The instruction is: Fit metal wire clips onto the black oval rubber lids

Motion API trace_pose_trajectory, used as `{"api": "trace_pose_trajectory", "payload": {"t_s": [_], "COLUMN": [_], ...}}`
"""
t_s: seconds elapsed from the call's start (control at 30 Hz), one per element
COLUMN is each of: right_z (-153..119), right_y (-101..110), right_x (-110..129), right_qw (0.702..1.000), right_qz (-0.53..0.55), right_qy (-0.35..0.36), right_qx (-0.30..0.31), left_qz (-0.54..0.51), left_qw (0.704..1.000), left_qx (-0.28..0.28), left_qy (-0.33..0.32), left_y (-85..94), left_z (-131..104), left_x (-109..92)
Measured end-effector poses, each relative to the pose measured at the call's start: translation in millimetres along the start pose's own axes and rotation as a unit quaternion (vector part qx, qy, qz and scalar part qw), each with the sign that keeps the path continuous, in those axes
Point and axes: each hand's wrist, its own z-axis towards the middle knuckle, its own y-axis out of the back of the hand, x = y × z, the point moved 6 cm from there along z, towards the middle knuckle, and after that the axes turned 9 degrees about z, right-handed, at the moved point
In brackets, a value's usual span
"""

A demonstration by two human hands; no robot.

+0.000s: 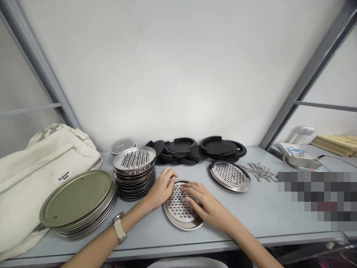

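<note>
A round metal grater plate [181,208] lies in a shallow, silver-rimmed round dish [185,226] on the table in front of me. My right hand [205,203] rests over its right side, fingers stretched out and apart across the holes. At the dish's upper left edge is my left hand [163,187], its fingers loosely bent and the thumb apart; nothing shows in it. Left of that hand stands a stack of round dishes [135,182] topped by another grater plate [136,159]. To the right, a grater plate [230,174] with black edge pieces sits on a dish.
Olive-green round plates [79,199] are stacked at left beside a cream canvas bag [50,156]. Black rings and discs [182,146] pile against the wall. Metal clips [259,171] lie right, near a white-and-grey device [301,158] with a cable and wooden boards [337,143].
</note>
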Motion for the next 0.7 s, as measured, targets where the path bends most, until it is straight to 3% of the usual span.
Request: {"api": "trace_pose_trajectory", "payload": {"t_s": [0.17,0.7], "right_z": [-3.5,-8.9], "right_y": [-5.4,-0.9], "right_x": [5.0,-3.2], "right_qw": [0.998,0.999], "right_qz": [-0.034,-0.054], "right_qy": [0.019,0.003], "right_qx": [0.052,0.005], "left_qz": [0.026,0.093], "left_qw": [0.999,0.992], "left_qx": [0.043,0.071], "left_qy": [-0.015,-0.047], "left_y": [-8.9,-13.6], "left_z": [-3.5,-4.8], "left_x": [2.4,-0.4]}}
